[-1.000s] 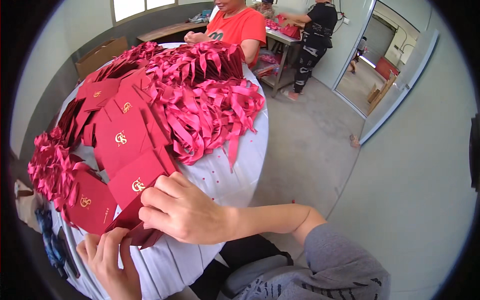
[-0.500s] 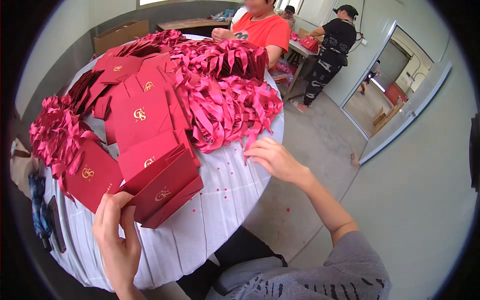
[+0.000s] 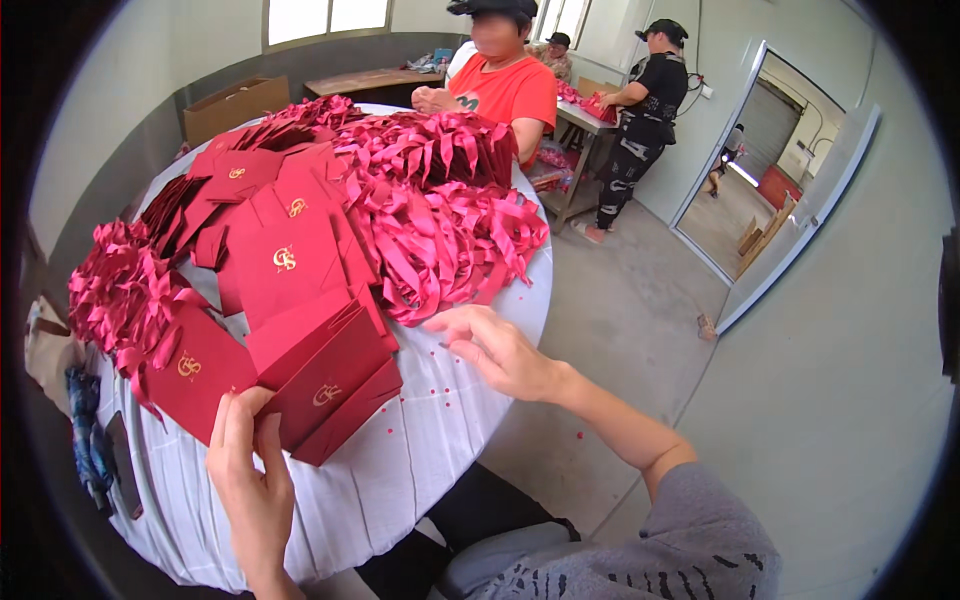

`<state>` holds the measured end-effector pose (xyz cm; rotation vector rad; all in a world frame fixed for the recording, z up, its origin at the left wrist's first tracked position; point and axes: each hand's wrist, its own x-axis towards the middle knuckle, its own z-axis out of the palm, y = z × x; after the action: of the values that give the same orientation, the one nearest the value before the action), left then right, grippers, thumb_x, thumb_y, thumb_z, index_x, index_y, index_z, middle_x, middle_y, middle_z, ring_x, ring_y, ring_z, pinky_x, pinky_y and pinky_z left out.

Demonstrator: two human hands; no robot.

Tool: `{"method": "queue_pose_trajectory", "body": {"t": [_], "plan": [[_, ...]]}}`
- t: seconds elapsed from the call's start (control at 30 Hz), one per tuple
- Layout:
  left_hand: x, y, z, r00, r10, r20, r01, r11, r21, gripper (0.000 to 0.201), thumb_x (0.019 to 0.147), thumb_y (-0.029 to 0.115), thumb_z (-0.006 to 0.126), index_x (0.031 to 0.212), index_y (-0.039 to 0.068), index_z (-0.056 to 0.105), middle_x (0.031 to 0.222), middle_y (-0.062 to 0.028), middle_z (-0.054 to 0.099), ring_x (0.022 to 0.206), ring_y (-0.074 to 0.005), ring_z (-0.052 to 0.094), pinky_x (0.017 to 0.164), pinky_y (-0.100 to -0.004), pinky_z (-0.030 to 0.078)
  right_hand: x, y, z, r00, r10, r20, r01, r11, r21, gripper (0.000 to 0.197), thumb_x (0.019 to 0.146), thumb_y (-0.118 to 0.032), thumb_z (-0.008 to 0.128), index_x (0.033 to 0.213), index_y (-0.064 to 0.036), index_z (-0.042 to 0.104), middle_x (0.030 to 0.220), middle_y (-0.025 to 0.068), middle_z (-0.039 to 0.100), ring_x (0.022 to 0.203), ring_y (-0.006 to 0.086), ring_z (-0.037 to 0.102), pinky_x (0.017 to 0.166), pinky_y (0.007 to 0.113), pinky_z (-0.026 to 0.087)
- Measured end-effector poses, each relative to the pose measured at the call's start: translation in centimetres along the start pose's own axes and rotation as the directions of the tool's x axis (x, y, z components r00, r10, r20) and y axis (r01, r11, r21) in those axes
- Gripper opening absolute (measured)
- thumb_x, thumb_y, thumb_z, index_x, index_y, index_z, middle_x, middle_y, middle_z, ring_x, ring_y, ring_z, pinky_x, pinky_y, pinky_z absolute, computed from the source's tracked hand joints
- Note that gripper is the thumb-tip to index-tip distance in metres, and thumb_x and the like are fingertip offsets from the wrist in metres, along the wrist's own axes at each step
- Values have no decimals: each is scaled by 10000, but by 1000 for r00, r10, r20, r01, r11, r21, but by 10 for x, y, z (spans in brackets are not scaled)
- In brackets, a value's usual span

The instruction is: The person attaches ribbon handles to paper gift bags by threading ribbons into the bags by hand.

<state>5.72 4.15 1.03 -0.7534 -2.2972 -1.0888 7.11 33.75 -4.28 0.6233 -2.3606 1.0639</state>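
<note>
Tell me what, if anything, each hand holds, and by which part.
The left hand holds a red bag by its left end. The right hand is beside the pink ribbons; whether it pinches anything cannot be told.

grey top (image 3: 605,558) | short sleeve (image 3: 688,505) | black streaks (image 3: 666,579) | black legwear (image 3: 480,508)

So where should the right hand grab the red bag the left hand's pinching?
Probably the red bag's right end, coming from the right. The left hand pinches the other end, while this one sticks out free on the side where the right hand is. Its thin, folded edges look easy to squeeze between thumb and fingers.
</note>
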Motion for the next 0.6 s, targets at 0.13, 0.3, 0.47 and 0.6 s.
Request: {"method": "queue_pose_trajectory", "body": {"t": [0.13,0.3,0.47,0.6], "plan": [[9,1,-2,1000,-10,20,11,998,-69,184,802,-115,559,963,-28,566,811,-170,543,743,-328,568,677,-334,455,19,-40,24,996,91,6,-81,852,517,94,980,-25,451,1072,-6,449,840,53,572,713,100,552,664,253,474],[20,-23,3,1000,11,12,-9,988,-157,194,823,-75,582,1008,-18,600,868,-111,623,714,-184,559,653,-278,448,42,-60,54,996,86,24,-88,913,398,124,927,-3,561,1046,10,526,849,48,587,704,77,544,617,222,463],[18,-41,-5,992,-113,57,123,960,-251,182,816,-56,594,995,-30,601,861,-162,621,726,-269,599,674,-305,476,57,-74,87,990,121,-79,-95,956,276,71,862,-10,652,900,19,599,806,94,636,709,137,626,615,256,496],[16,-58,-2,981,-174,89,194,911,-364,172,873,-26,579,1037,-5,625,817,13,608,674,-34,494,562,-197,412,71,-85,99,991,91,-96,-80,990,118,74,849,-5,652,860,9,581,723,80,595,564,143,564,503,283,446]]}}
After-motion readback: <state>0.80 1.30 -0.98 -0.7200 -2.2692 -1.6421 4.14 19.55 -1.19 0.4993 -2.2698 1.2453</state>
